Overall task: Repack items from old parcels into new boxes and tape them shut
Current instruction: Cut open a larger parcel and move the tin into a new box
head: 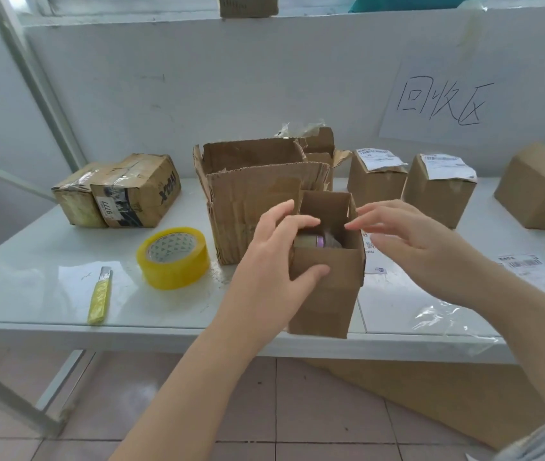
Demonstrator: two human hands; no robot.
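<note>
The small box (324, 294) stands upright at the centre of the frame, flaps up, with an item (317, 241) with a purple band inside. The left hand (277, 247) grips its left wall, thumb on the front, fingers curled over the rim; the right hand (411, 241) hovers loose-fingered at the right flap, holding nothing. Packing looks done: next, the flaps need folding flat before reaching left of centre for the tape roll (173, 257).

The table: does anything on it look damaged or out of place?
Yes. The large open box behind the small box has torn, ragged flaps. The two old parcels at the left are crumpled, with wrinkled tape. Loose clear plastic film lies near the right front edge of the table.
</note>
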